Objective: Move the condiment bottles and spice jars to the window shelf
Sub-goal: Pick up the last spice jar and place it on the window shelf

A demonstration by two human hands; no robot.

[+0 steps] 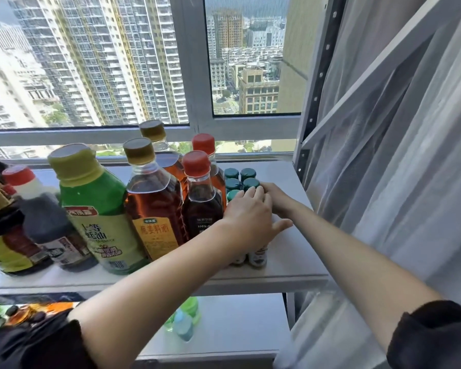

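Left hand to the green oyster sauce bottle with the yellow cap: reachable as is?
Probably yes. The left hand rests on the spice jars; the green bottle stands at the shelf's front edge, nothing before it, so withdrawing and swinging left looks clear.

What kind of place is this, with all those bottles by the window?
Probably a kitchen corner in a high-rise flat. Condiment bottles and green-capped spice jars stand on a window shelf, and tall apartment towers show through the glass.

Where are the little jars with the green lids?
In the head view, the green-lidded jars stand clustered on the right part of the window shelf, just right of the red-capped dark bottle, under both hands, left and right.
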